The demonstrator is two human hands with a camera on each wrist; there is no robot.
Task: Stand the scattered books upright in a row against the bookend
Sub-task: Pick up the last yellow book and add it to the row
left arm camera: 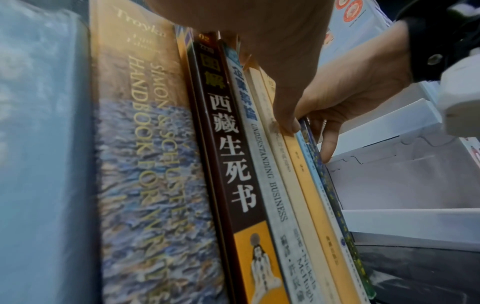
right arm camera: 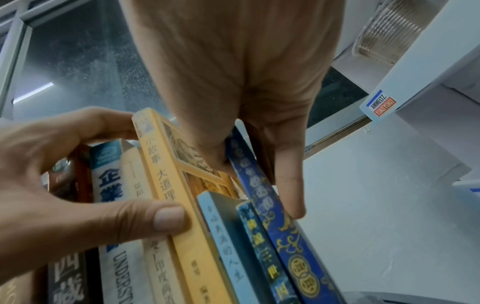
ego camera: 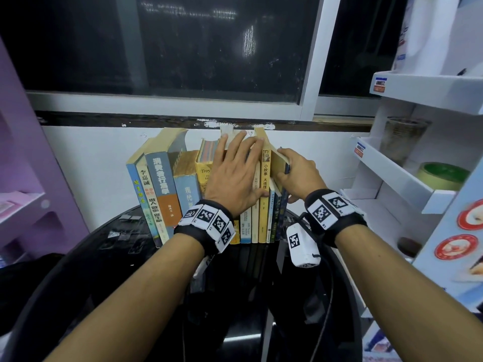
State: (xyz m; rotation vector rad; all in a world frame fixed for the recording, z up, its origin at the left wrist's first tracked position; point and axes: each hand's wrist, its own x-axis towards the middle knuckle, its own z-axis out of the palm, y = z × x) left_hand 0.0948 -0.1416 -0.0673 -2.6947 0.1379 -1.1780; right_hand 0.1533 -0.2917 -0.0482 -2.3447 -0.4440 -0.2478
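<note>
A row of books (ego camera: 162,189) stands upright on the black round table (ego camera: 104,246), spines toward me. My left hand (ego camera: 251,165) lies over the middle books. Its fingers hook over their tops and its thumb (right arm camera: 168,218) presses the spine of the tall yellow book (ego camera: 264,212). My right hand (ego camera: 287,176) is at the row's right end. Its thumb (right arm camera: 207,144) is wedged between the yellow book's cover and the thin dark-blue patterned book (right arm camera: 285,236), and its fingers (right arm camera: 291,195) press that book's outer side. No bookend shows in any view.
A white shelf unit (ego camera: 407,178) stands close on the right, holding a glass cup (ego camera: 402,137) and a tape roll (ego camera: 444,176). A purple shelf (ego camera: 31,165) is at the left. The white wall and a dark window are right behind the books.
</note>
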